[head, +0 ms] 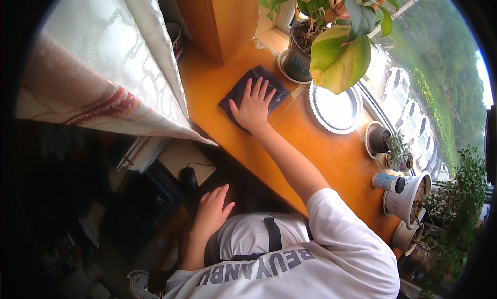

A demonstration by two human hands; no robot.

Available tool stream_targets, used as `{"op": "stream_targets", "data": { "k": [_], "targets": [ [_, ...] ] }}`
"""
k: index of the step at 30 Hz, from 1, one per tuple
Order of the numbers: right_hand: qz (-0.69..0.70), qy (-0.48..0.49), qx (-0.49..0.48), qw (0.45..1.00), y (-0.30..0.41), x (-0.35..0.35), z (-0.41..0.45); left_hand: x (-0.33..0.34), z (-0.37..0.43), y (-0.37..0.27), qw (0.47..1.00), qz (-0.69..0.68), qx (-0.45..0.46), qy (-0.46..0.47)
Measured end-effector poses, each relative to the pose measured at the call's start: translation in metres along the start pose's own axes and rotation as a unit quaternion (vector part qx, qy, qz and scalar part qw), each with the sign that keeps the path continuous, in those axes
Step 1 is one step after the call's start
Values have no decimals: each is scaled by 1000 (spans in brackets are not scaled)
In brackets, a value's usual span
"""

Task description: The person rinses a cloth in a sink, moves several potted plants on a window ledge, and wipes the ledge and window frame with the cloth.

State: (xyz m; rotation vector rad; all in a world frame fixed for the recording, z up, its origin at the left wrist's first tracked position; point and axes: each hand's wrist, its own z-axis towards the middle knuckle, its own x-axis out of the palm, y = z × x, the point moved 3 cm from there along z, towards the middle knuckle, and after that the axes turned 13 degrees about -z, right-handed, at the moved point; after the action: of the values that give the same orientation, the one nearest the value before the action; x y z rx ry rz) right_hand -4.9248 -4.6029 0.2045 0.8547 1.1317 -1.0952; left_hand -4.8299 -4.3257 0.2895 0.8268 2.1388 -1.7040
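Observation:
My right hand [254,107] lies palm down with spread fingers on a folded dark cloth [277,83]. The cloth rests flat on an orange-brown wooden windowsill [229,79], near its far end. My left hand [211,209] hangs in the air short of the sill's front edge, thumb apart from the fingers, holding nothing. Just beyond the cloth, a potted plant with broad leaves [341,58] stands in a dark pot on a white saucer. To the right of the cloth lies a round white tray [336,109] with a scalloped rim.
Along the window stand a small succulent pot [398,153], a blue can [388,182] and a white planter [407,200]. A patterned curtain [112,66] hangs at the left. Below it are a black computer mouse [189,178] and a stack of papers [145,155].

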Motion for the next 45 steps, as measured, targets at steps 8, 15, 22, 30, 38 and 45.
{"op": "stream_targets", "data": {
  "k": [8,15,22,30,38,45],
  "targets": [
    [-27,-7,81,996,-13,49,134,-47,-60,35,979,-44,-161,-117],
    [-19,-44,9,999,-4,36,76,-32,-77,36,976,-57,-143,-154],
    [-11,57,-68,996,-65,-47,-107,-12,-46,23,995,-57,-30,-80],
    [-39,144,-25,988,-106,-69,-182,-12,-34,36,996,-41,-70,-42],
    [76,-24,-102,992,42,-16,-19,-15,-36,23,995,2,-79,-63],
    [129,-22,-142,981,91,7,43,-4,-26,-5,997,14,-79,-22]
  ]
}}
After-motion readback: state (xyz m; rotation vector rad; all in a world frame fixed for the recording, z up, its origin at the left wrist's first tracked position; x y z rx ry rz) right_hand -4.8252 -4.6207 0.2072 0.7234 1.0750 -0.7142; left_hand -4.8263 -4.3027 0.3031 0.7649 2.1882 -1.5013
